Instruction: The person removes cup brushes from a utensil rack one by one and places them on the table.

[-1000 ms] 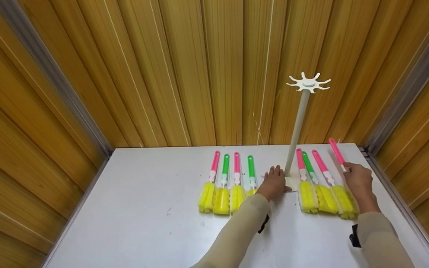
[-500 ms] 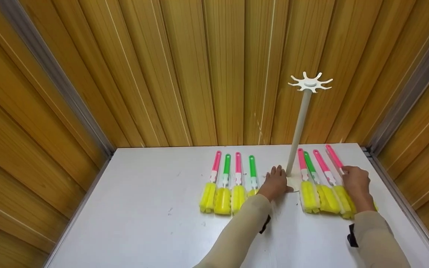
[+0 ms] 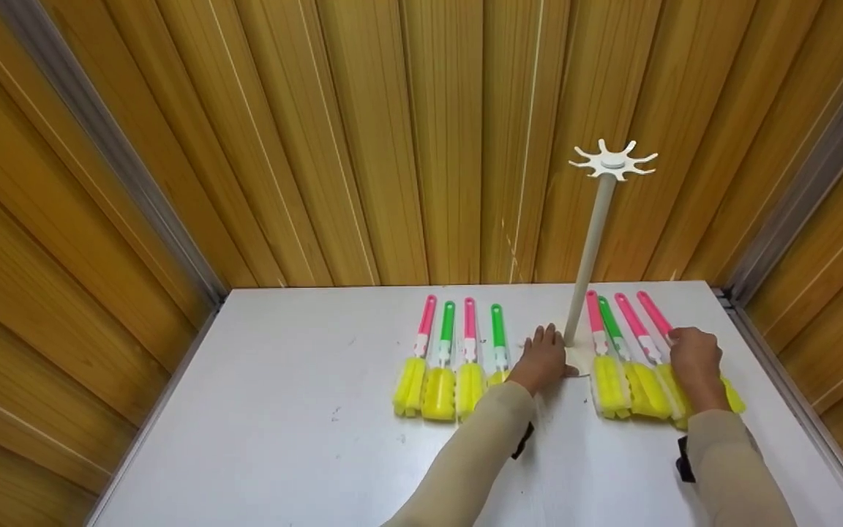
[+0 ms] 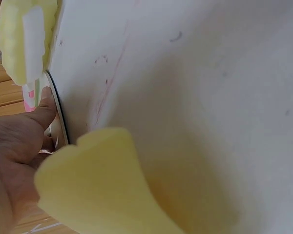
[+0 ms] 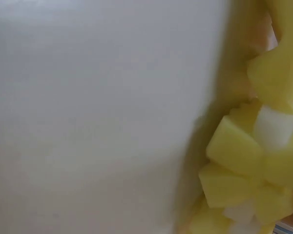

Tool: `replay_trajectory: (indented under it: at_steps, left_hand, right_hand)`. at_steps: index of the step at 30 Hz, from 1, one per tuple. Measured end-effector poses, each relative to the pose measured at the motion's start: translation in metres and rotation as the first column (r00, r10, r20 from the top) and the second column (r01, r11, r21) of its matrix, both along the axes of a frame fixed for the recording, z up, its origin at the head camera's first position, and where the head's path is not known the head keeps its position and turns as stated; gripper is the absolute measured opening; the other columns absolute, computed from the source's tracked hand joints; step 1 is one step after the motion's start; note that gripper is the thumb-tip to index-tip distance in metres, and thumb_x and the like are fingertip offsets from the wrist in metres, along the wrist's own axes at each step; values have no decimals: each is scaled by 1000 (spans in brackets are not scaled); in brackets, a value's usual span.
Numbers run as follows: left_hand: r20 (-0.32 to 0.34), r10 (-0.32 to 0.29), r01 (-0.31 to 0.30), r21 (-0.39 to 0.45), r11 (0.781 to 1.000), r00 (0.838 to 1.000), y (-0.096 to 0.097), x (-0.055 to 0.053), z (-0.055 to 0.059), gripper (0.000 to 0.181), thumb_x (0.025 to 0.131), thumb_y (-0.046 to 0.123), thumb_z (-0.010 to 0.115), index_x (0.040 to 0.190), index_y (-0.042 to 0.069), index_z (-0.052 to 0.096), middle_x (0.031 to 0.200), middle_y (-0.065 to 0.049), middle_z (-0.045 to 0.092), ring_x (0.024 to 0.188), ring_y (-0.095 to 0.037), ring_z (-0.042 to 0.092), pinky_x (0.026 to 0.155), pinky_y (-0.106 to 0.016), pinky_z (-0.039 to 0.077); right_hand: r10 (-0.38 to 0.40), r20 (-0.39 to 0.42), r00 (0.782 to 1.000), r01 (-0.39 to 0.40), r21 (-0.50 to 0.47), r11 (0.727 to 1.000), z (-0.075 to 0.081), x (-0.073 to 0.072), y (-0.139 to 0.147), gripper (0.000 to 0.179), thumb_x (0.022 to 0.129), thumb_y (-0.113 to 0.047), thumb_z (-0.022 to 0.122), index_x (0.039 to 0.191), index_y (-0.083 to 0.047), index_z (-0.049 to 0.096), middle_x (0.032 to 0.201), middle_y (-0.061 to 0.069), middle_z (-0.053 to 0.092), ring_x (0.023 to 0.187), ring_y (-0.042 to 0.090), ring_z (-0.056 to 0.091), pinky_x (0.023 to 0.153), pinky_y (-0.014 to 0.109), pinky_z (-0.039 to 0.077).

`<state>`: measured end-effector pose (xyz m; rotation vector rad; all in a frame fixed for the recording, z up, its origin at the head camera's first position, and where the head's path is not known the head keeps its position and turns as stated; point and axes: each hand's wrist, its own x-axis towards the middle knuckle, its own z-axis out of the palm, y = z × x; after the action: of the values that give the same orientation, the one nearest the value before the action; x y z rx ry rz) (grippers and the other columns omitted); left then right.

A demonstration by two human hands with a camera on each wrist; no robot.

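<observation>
In the head view my left hand [image 3: 542, 360] rests with straight fingers on the round base [image 3: 577, 360] of a white stand [image 3: 591, 256]. The left wrist view shows that hand's thumb [image 4: 46, 102] along the base edge. My right hand [image 3: 697, 366] grips a pink-handled sponge brush [image 3: 654, 312] low on its handle, at the right end of a row. Its yellow sponge [image 3: 733, 397] is partly hidden by the hand. Left of it lie two more pink brushes and a green-handled sponge brush [image 3: 612, 326]. Yellow sponge heads [image 5: 239, 146] fill the right wrist view's right side.
Left of the stand lies another row of sponge brushes [image 3: 439, 394], pink and green by turns; my left forearm partly covers one. The stand's top spreads into several white hooks [image 3: 613, 162]. Wood-patterned walls [image 3: 363, 146] enclose the white table [image 3: 268, 410].
My right hand has lowered the pink-handled sponge brush beside the others and shifted slightly left. The left hand stays on the base.
</observation>
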<state>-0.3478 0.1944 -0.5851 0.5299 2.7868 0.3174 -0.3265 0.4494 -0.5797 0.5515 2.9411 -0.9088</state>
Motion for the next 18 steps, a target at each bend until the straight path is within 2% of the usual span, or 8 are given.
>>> replay_trajectory:
  at_steps: [5,11,15,18]
  left_hand:
    - [0,-6,6,8,1000,1000,3,1,0,79,96,52,60,160,16,31,168,4,23,155,-15,18,124,-33,22]
    - [7,-9,9,22,1000,1000,6,1,-4,79,96,52,61,160,17,32,168,5,22,155,-14,17,124,-32,21]
    - [10,-15,15,25,1000,1000,4,1,-3,79,96,52,61,161,17,31,168,4,22,155,-15,18,124,-32,21]
    - [3,-17,17,24,1000,1000,1,-1,-4,81,96,54,59,161,17,29,168,5,21,155,-15,17,125,-32,20]
  right_hand:
    - [47,-73,996,-44,46,998,-3,5,1,41,99,5,36,134,17,53,132,39,53,121,55,52,103,63,45]
    - [96,-42,994,-93,87,992,-3,8,4,38,99,7,39,132,20,52,130,41,53,120,57,51,104,63,44]
    - [191,-44,981,-180,191,965,2,9,3,28,96,8,43,112,21,62,110,43,62,100,58,59,90,64,51]
    - [248,-23,968,-232,280,932,14,9,-5,23,95,7,46,101,24,61,100,43,61,88,58,58,81,64,52]
